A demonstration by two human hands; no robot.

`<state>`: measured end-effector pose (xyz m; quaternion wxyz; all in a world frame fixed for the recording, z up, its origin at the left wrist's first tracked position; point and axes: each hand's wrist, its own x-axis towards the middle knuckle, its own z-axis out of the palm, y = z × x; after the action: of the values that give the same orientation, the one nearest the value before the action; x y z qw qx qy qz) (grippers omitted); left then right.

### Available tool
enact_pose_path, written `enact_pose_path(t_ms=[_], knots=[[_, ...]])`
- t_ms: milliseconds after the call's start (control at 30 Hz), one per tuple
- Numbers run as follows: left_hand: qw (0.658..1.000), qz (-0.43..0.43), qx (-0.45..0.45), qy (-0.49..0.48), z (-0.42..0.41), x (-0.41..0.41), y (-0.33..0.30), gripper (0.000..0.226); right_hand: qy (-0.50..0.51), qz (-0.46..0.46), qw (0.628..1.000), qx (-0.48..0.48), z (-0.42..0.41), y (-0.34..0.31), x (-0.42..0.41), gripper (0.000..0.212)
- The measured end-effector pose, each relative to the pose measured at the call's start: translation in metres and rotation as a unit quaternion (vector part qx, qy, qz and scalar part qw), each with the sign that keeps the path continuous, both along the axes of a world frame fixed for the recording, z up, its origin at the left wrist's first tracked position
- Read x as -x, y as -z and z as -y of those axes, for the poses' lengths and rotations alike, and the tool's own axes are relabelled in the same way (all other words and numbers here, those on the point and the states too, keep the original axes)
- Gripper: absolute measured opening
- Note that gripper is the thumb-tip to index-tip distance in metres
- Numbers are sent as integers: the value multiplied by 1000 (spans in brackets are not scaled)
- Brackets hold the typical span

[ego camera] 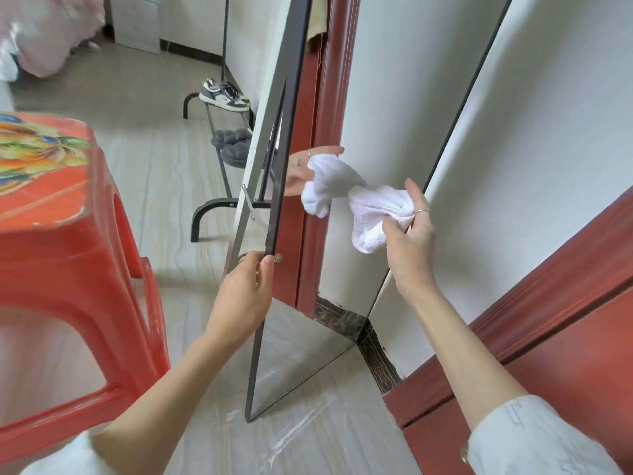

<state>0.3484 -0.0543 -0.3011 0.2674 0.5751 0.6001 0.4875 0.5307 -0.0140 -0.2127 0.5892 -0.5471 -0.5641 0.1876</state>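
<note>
The head camera looks down at a tall mirror that stands on the pale wood-look floor, set at an angle in a corner, its far edge close to the white wall. The left hand is clenched on the mirror's black frame low on its near edge, with the fingers curled behind the bar and the thumb lying along the front. The right hand grasps a bunched white cloth, pinching it between the thumb and curled fingers while 2 fingers stand straighter above it; 1 of them wears a thin ring. The cloth is pressed against the glass about halfway up the visible pane, where it meets its own reflection, and the reflected hand shows just left of it. A white sleeve covers the right forearm near the lower right corner. To the left, close to the camera, stands a red plastic stool with a colourful print on its seat. Behind the mirror is a dark metal shoe rack that carries a pair of grey and white sneakers on top and dark slippers below. A red-brown door frame runs along the right, and dark patterned skirting lines the foot of the wall beside the mirror's lower corner.
</note>
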Motion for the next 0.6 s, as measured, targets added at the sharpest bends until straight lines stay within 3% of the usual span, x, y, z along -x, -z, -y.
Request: enact_pose_path(t_ms=[100, 233, 400, 533, 600], knots=[[999, 50, -10, 2, -2, 0, -9, 12, 10, 70, 997, -29, -17, -9, 11, 59], [995, 99, 15, 14, -3, 2, -14, 19, 7, 158, 982, -108, -31, -9, 37, 40], [986, 158, 40, 40, -12, 13, -12, 64, -70, 320, 924, -196, -16, 56, 59, 23], [974, 221, 41, 33, -12, 15, -13, 46, -180, 520, 812, -191, -3, 91, 40, 31], [969, 242, 38, 32, -12, 16, -15, 42, -165, 478, 842, -190, -13, 77, 37, 17]])
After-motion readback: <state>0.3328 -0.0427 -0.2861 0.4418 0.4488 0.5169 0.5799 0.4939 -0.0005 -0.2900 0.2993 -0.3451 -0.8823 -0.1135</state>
